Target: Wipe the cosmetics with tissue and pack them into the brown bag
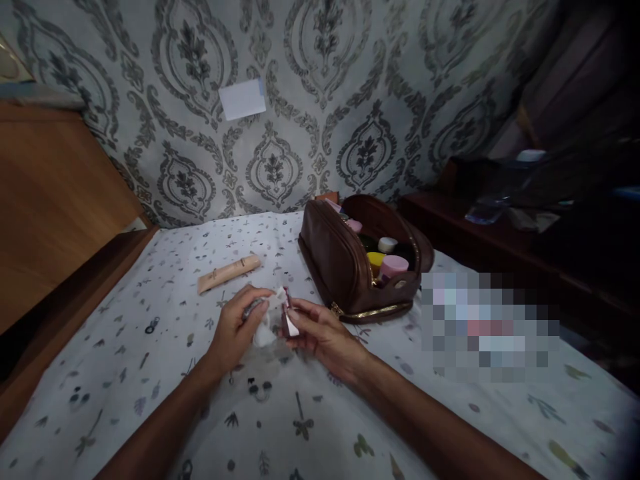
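My left hand [240, 328] is closed on a crumpled white tissue [265, 332] near the middle of the view. Just right of it, my right hand [325, 333] pinches a small dark item with a white face [291, 324]. The tissue's upper end touches or nearly touches that item. Behind my left hand a beige tube [229, 274] lies flat on the patterned white sheet [120, 333]. An unzipped brown bag [333, 257] stands beyond my right hand, with pink, yellow and white-lidded containers inside.
A wooden panel [60, 200] borders the sheet at the left. Patterned wallpaper [270, 53] with a white switch plate [243, 99] rises behind. On the right are a pixelated patch and a dark ledge [435, 220] holding a clear bottle [487, 203].
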The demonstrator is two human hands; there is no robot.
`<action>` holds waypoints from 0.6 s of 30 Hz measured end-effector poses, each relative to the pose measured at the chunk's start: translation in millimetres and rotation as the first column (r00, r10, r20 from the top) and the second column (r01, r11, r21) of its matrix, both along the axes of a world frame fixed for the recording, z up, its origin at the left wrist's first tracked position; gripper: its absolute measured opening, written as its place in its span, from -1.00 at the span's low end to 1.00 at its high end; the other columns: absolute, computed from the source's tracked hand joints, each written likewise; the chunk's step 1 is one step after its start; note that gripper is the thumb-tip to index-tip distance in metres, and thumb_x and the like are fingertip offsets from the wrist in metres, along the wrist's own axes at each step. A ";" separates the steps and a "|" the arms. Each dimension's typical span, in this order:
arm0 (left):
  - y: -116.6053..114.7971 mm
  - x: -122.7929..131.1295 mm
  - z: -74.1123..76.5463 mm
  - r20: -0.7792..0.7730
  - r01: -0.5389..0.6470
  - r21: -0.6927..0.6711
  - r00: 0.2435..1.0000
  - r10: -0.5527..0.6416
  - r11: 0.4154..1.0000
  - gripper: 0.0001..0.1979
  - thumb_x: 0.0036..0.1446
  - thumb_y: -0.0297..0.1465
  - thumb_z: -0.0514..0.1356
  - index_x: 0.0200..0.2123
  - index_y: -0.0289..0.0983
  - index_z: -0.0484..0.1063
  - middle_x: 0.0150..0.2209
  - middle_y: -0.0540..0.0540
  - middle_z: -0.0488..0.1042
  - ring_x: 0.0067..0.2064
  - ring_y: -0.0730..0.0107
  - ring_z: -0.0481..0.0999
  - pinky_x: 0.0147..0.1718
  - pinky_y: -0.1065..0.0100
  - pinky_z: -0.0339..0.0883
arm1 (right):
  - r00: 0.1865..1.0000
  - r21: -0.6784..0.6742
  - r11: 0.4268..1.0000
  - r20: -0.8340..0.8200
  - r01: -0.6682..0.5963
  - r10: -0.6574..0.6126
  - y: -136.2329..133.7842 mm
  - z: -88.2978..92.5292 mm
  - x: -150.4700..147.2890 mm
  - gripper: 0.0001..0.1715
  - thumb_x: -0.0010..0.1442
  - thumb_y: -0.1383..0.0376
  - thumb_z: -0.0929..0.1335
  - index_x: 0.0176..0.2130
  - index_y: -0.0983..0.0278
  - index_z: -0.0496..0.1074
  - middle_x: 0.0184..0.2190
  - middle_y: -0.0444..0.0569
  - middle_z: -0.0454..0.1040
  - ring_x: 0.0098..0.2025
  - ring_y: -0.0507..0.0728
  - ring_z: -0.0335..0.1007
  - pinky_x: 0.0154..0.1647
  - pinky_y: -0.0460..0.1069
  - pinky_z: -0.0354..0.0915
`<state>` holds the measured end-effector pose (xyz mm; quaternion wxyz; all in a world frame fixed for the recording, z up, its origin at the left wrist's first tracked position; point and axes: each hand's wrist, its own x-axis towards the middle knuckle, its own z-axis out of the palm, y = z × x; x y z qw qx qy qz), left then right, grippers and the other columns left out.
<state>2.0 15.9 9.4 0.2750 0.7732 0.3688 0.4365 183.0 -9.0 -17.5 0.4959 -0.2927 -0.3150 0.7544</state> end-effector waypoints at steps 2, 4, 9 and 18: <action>2.1 -1.0 -2.3 0.011 -0.055 -0.008 0.998 0.055 0.998 -0.78 0.33 -0.29 0.10 -0.09 -0.22 0.48 -0.21 -0.06 0.47 -0.18 0.32 0.44 -0.19 0.35 0.26 | 0.999 -0.002 1.000 0.018 -0.030 0.030 -1.4 0.2 -0.8 -0.42 -0.08 0.14 0.59 -0.07 0.25 0.52 -0.37 -0.11 0.51 -0.35 0.06 0.50 -0.42 -0.09 0.33; 3.5 -1.4 -4.4 0.001 -0.043 0.009 0.999 0.043 0.999 -0.79 0.33 -0.30 0.09 -0.10 -0.22 0.48 -0.24 -0.05 0.46 -0.19 0.33 0.44 -0.19 0.35 0.26 | 0.999 -0.004 0.999 0.007 -0.035 0.035 -1.8 -0.3 -1.6 -0.38 -0.12 0.14 0.61 -0.07 0.25 0.51 -0.40 -0.12 0.52 -0.37 0.05 0.48 -0.45 -0.11 0.31; 2.3 -0.9 -2.8 -0.060 0.100 0.096 0.994 -0.094 0.990 -0.78 0.34 -0.39 0.08 -0.06 -0.22 0.49 -0.29 -0.04 0.43 -0.24 0.38 0.43 -0.24 0.37 0.26 | 0.998 -0.010 1.000 -0.061 -0.003 0.003 0.5 -1.1 -1.7 -0.41 -0.13 0.16 0.61 -0.11 0.29 0.54 -0.37 -0.11 0.54 -0.38 -0.01 0.43 -0.43 -0.13 0.30; -3.8 0.6 6.2 -0.097 0.343 -0.067 0.932 -0.349 0.937 -0.76 0.34 -0.36 0.08 -0.06 -0.20 0.52 -0.27 -0.10 0.45 -0.24 0.35 0.45 -0.26 0.36 0.29 | 0.995 -0.060 0.994 -0.037 0.094 -0.096 5.5 -4.3 0.1 -0.53 -0.12 0.13 0.60 -0.23 0.31 0.56 -0.40 -0.14 0.50 -0.38 -0.04 0.39 -0.39 -0.13 0.30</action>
